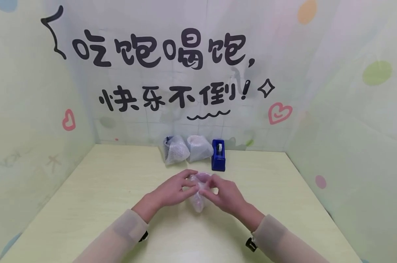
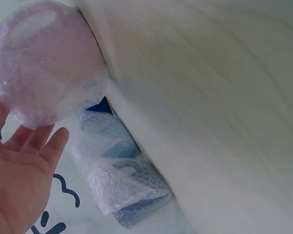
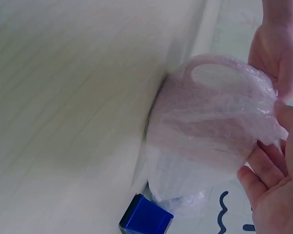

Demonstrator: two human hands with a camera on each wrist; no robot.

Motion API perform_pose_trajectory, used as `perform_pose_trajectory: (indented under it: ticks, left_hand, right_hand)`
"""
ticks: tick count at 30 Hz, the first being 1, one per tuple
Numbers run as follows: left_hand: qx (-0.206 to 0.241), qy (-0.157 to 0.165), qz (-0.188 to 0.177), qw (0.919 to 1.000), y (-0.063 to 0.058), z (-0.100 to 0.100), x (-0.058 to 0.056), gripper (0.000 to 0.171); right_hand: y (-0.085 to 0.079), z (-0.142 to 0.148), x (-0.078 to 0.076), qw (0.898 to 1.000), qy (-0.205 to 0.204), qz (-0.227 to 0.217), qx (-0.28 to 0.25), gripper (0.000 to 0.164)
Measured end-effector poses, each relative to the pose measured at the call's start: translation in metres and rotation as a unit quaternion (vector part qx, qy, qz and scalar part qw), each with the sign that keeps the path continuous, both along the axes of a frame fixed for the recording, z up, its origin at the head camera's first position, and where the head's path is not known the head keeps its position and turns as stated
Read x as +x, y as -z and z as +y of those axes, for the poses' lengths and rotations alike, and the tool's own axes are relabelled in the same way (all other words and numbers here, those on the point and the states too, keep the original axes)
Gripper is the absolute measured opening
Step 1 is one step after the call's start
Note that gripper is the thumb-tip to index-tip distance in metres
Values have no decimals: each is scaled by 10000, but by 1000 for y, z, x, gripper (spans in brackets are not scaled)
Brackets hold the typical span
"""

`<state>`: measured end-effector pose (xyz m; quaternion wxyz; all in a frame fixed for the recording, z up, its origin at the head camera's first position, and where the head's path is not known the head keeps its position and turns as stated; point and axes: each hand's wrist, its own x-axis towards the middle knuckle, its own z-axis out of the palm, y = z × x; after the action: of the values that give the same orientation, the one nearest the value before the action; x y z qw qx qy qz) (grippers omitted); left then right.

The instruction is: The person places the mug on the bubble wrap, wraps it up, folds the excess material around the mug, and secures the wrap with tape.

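A pink mug (image 1: 203, 177) wrapped in clear bubble wrap (image 1: 198, 204) stands on the table between both hands. Its looped handle shows through the film in both wrist views. My left hand (image 1: 174, 188) holds the mug's left side near the rim, fingers and thumb bent about it. From the right, my right hand (image 1: 229, 195) pinches loose bubble wrap at the top of the mug. The left wrist view shows the fingers of the left hand (image 2: 22, 178) right at the wrapped surface. In the right wrist view, a gathered edge of film lies at the fingers of the right hand (image 3: 278, 180).
Two bubble-wrapped bundles, one at left (image 1: 177, 149) and one at right (image 1: 199, 149), stand near the back wall. Beside them is a blue tape dispenser (image 1: 218, 160). Printed fabric walls (image 1: 349, 120) enclose the pale wooden table (image 1: 119, 182) on three sides.
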<state>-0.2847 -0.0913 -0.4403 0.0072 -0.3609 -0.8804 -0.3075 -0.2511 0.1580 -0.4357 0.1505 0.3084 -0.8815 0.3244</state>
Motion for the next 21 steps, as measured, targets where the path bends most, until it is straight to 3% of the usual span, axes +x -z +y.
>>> perform_pose_trajectory:
  ticks: [2,4,5,8,10,12,16,21]
  left_hand:
    - [87,-8,74,9999,0,2,0,42]
    - [163,-41,191,9997,1,4,1,40]
    - [183,-68,245,9995,0,5,1,38]
    - [222,-94,447,9987,1,7,2,36]
    - [241,-88,554,9981,1,8,2,35]
    - [250,-121,556,9981,2,7,3,36]
    - [333,-145,371,9987,0,6,4,39]
    - [405,232,235,9986,-1,1,5,30]
  right_hand:
    - [0,2,0,9998,-79,184,-12,33]
    - [-1,4,-1,9965,-248,771,201,37]
    - [-1,5,-2,9900,-320,1295,466,36]
    - [-4,9,-3,9552,-447,2699,1132,29]
    - [-5,10,-3,9377,-434,3165,1364,28]
    - [-6,10,-4,9386,-384,3087,1490,26]
    - [-8,9,-6,9624,-274,2216,1547,19]
    - [-16,6,-8,9754,-270,1415,1667,16]
